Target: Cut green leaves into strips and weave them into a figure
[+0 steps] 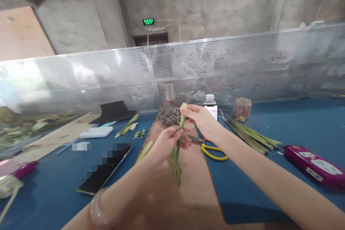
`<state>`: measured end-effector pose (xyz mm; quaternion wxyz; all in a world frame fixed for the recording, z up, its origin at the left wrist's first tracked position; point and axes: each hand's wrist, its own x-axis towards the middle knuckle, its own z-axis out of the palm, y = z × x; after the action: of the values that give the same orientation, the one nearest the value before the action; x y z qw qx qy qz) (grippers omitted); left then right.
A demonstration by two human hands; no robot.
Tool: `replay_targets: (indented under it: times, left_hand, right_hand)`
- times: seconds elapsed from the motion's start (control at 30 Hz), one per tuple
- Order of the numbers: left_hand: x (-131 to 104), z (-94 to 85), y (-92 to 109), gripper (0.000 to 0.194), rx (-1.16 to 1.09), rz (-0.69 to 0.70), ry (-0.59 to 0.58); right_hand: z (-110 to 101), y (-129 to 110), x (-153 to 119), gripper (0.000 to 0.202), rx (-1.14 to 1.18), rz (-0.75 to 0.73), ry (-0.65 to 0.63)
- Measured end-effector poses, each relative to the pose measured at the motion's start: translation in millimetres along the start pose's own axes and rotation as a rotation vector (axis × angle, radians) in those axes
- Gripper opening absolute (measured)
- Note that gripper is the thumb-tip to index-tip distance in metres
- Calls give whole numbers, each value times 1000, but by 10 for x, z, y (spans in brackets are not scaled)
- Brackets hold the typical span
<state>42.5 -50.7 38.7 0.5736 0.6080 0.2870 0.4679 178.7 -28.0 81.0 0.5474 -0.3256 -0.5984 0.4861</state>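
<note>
A bundle of green leaf strips hangs upright between my two hands over a brown board. My left hand pinches it around the middle, fingers closed. Higher up, my right hand grips the pale top end between thumb and fingers. The strips' lower ends dangle loosely above the board. Behind my hands lies a heap of grey cord at the board's far end. Scissors with yellow handles rest by the board's right edge, partly hidden by my right arm.
Left on the blue table are a black phone, a white case and leaf scraps. To the right lie more green strips, a jar and a magenta case. A perforated metal screen borders the back.
</note>
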Motion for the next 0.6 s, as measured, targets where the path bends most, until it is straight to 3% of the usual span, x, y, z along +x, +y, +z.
replay_targets:
  times: [0.1,0.23,0.6]
  left_hand:
    - [12,-19,-12,18,-4,2,29]
    - [10,-20,-30,20,-12,-19,28]
    - [-17,-55,-85,31,9,-130,-115]
  right_hand:
    - [7,71,-81,23,-13,106,-176]
    - [8,198,-142,26,-9,169,-243]
    - [-233,185,-41,17,-39,110,15]
